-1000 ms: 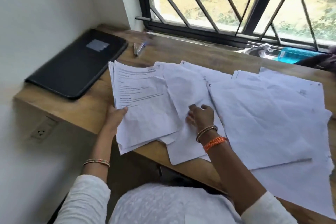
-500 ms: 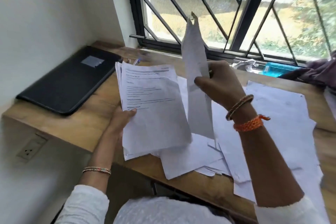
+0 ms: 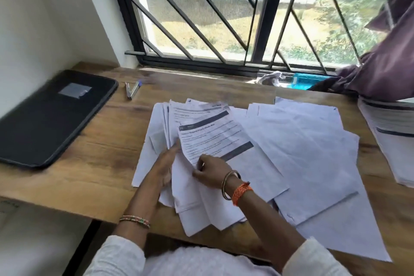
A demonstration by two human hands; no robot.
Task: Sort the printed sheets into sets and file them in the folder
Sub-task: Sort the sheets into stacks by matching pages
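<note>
A loose spread of white sheets (image 3: 309, 148) covers the middle and right of the wooden desk (image 3: 107, 145). On top of the left pile lies a printed sheet with dark header bars (image 3: 215, 139), face up. My right hand (image 3: 210, 171) pinches that sheet at its lower edge. My left hand (image 3: 164, 164) lies flat with straight fingers against the left pile (image 3: 156, 136), partly under the printed sheet. The black folder (image 3: 51, 114) lies closed at the far left of the desk, apart from both hands.
Two pens (image 3: 132, 88) lie near the folder's right edge. A thick stack of printed paper (image 3: 389, 134) sits at the right edge under a purple cloth (image 3: 385, 67). A barred window (image 3: 224, 18) runs along the back, with a teal object (image 3: 307, 80) on its sill.
My right hand, which held a sheet upright in the air, has laid it face up on the left pile. My left hand has shifted from gripping the pile's edge to lying flat.
</note>
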